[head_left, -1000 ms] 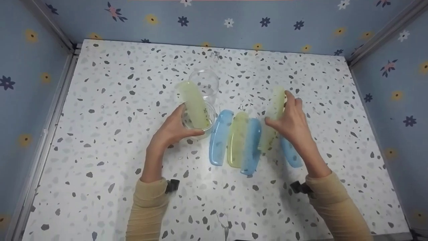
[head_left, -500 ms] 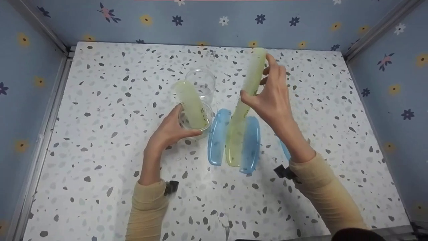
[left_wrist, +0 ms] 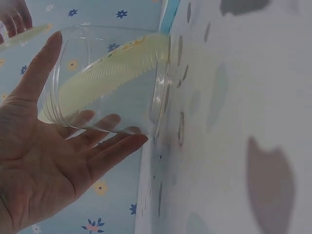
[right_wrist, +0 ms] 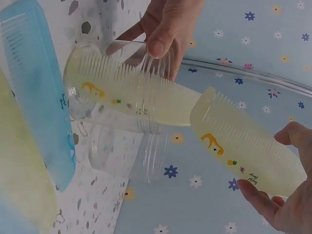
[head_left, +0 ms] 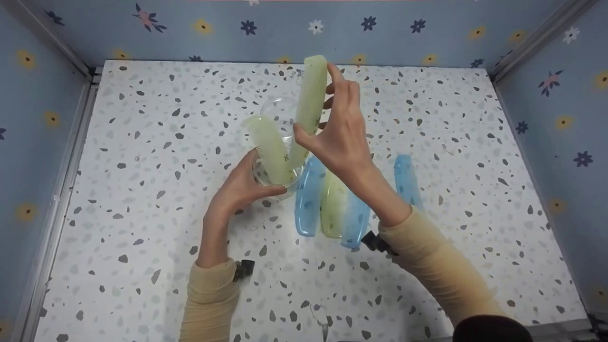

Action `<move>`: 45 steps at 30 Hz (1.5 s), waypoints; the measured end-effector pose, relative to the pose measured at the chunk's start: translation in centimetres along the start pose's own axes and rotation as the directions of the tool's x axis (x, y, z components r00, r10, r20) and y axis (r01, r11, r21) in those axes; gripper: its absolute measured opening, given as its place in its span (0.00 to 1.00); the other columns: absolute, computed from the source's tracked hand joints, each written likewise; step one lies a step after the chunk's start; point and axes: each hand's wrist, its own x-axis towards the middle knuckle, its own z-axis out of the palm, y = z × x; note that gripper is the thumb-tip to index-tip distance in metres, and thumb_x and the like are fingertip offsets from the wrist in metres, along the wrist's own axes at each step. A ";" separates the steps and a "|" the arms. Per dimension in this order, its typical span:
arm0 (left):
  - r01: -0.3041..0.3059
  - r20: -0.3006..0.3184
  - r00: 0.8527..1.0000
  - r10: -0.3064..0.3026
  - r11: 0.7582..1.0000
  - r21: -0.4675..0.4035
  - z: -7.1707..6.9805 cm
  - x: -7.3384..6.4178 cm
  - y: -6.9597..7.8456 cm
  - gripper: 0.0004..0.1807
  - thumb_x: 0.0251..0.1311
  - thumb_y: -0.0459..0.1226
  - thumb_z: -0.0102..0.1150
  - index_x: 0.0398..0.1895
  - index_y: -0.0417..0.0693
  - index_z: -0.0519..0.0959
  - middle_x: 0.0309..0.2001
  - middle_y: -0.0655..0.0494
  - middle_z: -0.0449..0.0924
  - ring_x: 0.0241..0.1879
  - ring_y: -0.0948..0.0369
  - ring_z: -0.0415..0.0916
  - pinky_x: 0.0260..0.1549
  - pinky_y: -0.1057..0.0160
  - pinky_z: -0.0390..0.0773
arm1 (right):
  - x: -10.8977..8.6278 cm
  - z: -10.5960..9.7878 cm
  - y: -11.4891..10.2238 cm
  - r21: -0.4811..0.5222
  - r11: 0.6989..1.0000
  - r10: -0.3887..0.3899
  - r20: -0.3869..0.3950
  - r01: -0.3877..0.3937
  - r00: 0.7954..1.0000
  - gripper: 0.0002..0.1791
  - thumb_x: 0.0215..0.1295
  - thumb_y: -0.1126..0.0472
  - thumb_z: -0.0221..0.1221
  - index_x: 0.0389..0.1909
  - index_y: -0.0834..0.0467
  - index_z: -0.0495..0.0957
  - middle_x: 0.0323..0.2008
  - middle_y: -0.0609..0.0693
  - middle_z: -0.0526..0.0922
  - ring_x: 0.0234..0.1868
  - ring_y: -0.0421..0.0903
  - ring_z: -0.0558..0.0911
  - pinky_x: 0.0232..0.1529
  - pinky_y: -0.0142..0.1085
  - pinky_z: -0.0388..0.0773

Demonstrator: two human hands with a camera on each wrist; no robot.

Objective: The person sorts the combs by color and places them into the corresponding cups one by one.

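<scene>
At the centre of the frame, the left hand (head_left: 240, 183) curls thumb and fingers round a clear jar (left_wrist: 131, 102) holding one pale-yellow comb (head_left: 270, 147), while the right hand (head_left: 344, 128) pinches a second pale-yellow comb (head_left: 311, 95), its lower end near the jar's mouth. This looks like the loading step, and the next move probably calls for lining that end up and lowering it in. Blue combs (head_left: 306, 209) and a yellow-green comb (head_left: 332, 209) lie on the tabletop (head_left: 156, 228), lower centre to centre right.

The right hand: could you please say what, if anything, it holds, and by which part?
The right hand grips a pale green comb by its two long edges.
</scene>
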 end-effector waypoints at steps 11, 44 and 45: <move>0.007 -0.003 1.000 -0.007 1.000 -0.014 -0.1 -0.1 0.1 0.63 0.45 0.55 0.81 0.82 0.64 0.51 0.79 0.56 0.59 0.80 0.53 0.55 0.80 0.44 0.57 | -0.7 3.5 -0.1 -0.020 0.985 -0.169 -0.005 0.169 0.986 0.54 0.54 0.55 0.74 0.78 0.63 0.55 0.57 0.60 0.70 0.49 0.50 0.80 0.42 0.33 0.83; 0.016 0.013 1.000 -0.016 1.000 0.008 0.0 0.2 0.0 0.63 0.47 0.53 0.81 0.82 0.57 0.50 0.78 0.52 0.61 0.79 0.51 0.57 0.80 0.44 0.57 | -4.7 3.1 7.3 -0.164 0.957 -0.163 0.378 0.240 0.911 0.51 0.63 0.47 0.70 0.81 0.51 0.53 0.70 0.58 0.68 0.62 0.54 0.77 0.58 0.48 0.83; 0.014 0.014 1.000 -0.014 1.000 0.005 0.1 0.2 0.0 0.62 0.47 0.53 0.81 0.81 0.58 0.50 0.78 0.53 0.61 0.79 0.52 0.56 0.80 0.45 0.56 | -4.8 2.9 7.6 -0.167 0.953 -0.170 0.389 0.251 0.906 0.51 0.63 0.47 0.70 0.81 0.51 0.53 0.70 0.58 0.68 0.63 0.54 0.76 0.60 0.49 0.82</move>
